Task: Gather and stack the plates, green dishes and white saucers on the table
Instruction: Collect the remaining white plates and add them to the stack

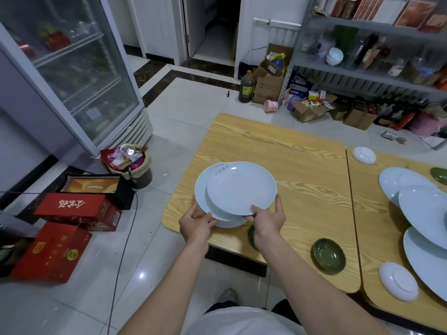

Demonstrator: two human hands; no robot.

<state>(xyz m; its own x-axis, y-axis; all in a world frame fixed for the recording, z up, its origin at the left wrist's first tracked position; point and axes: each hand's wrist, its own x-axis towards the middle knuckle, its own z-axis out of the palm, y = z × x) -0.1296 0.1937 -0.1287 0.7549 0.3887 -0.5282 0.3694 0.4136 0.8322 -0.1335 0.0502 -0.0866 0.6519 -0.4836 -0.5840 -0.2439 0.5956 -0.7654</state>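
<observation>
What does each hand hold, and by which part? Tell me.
The left hand pinches the lower plate at its near rim; the right hand grips the top plate at its near rim, thumb on top.

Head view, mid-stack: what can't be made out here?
All in the head view:
- What lies under the top plate and lower plate: they, the left hand and the right hand hide all but a white rim.
- Green dish by the right wrist: mostly hidden by that arm.
- Large plates at the right: cut off by the frame edge, count unclear.
- Lettering on the lower plate: too blurred to read.
</observation>
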